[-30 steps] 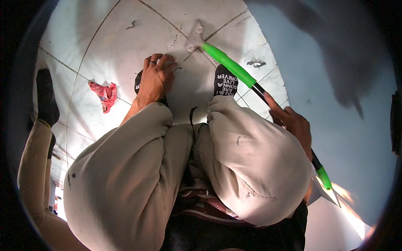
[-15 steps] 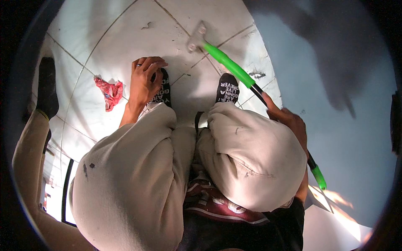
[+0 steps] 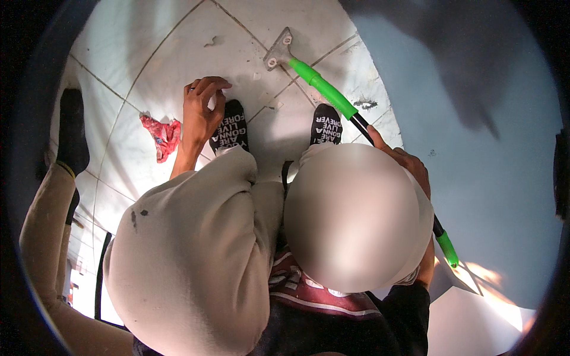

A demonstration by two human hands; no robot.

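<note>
We crouched over a white tiled floor (image 3: 148, 53), knees in pale trousers filling the lower part of the view; our left hand (image 3: 200, 110) reached down past the left knee, its fingers (image 3: 208, 85) curled loosely together with the tips bent toward the tile, and whether they pinched anything we could not tell; it hovered just beside the toe of our left black sock (image 3: 230, 126). Our right hand (image 3: 404, 163) was wrapped around the black shaft of a long-handled scraper (image 3: 323, 89), fingers closed around it, just past the right knee; the scraper ran slantwise from its metal blade (image 3: 278, 53), which lay flat on the tile ahead of our feet, up through a green sleeve and back past our right side. The right black sock (image 3: 326, 126) stood just beside the shaft. A crumpled red wrapper (image 3: 161, 136) lay on the floor near the left wrist. Another person's leg (image 3: 44, 196) in tan trousers stood at our far left.
</note>
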